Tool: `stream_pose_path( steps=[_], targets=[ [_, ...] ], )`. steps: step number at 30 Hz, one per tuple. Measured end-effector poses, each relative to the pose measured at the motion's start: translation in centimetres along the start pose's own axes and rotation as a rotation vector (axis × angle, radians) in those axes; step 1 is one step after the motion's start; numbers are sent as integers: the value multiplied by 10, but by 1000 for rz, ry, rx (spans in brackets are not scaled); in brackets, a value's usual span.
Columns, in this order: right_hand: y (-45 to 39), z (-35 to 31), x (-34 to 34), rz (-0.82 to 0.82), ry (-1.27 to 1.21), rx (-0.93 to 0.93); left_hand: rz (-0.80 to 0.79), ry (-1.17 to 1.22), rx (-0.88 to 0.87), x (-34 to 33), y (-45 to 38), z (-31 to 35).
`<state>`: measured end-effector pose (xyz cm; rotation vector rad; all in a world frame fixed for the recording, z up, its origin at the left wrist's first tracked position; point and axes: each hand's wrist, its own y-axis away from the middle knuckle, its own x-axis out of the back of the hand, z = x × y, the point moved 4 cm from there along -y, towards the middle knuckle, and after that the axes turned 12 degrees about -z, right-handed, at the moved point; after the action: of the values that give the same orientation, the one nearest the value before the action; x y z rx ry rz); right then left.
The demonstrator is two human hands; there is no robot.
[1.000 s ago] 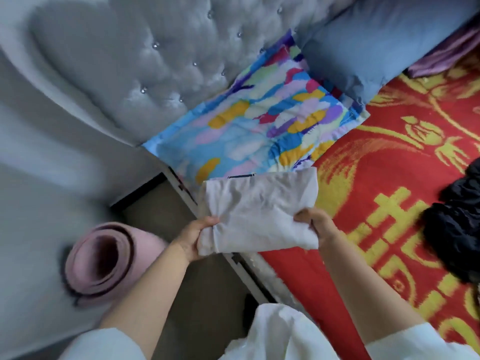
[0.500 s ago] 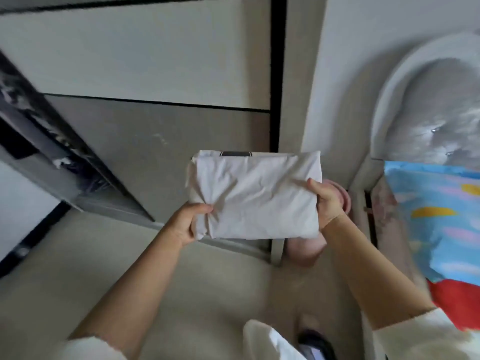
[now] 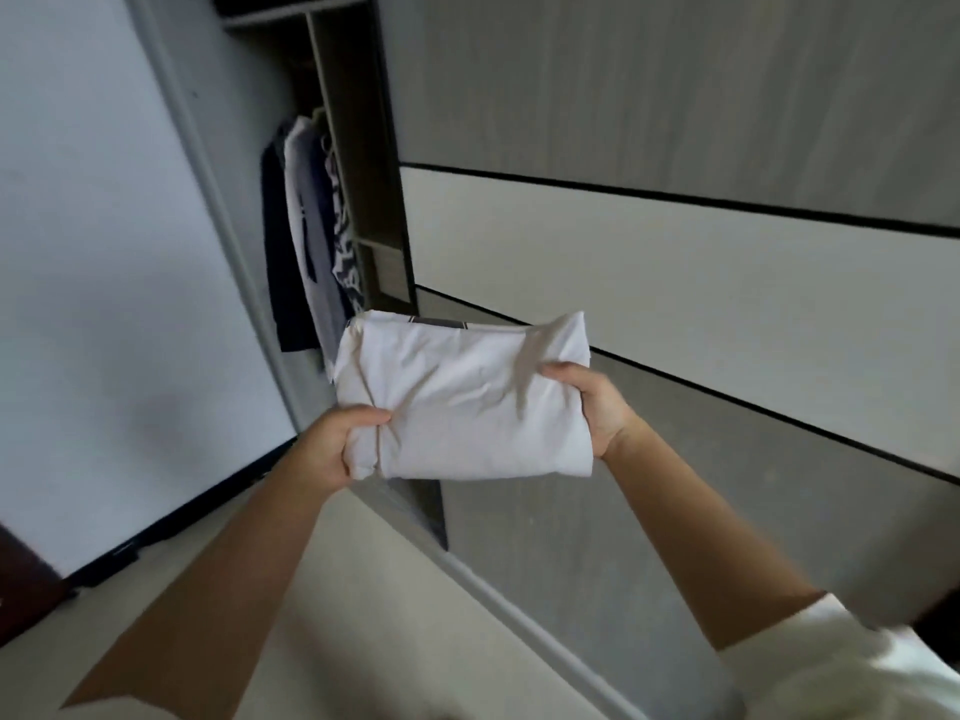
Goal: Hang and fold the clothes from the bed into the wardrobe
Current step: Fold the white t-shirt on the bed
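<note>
Fingers of both the left hand (image 3: 332, 444) and right hand (image 3: 597, 407) clasp the folded white garment (image 3: 467, 402), seemingly mid-carry; next comes shelving it in the open wardrobe (image 3: 337, 163) at eleven o'clock.

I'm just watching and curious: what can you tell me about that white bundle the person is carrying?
The folded white garment is a soft, creased cloth, cotton by the look of it, folded into a thick rectangle. A dark striped strip shows at its top edge. It is held in the air, tilted slightly, in front of the wardrobe. The left hand grips its lower left corner and the right hand grips its right edge. Nothing else touches it.
</note>
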<state>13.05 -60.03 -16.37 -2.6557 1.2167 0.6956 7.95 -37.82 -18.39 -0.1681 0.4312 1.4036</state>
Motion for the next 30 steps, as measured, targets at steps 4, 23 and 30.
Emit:
stream_pose_path(
  steps=[4,23,30],
  targets=[
    [-120,-19,-21,-73,132,-36,52,-44,-29,77,-49,64],
    [-500,-60,-83,518,270,80,-60,-269,14,348,-330,286],
    [-556,-86,-38,858,229,27,-166,-476,74,341,-449,302]
  ],
)
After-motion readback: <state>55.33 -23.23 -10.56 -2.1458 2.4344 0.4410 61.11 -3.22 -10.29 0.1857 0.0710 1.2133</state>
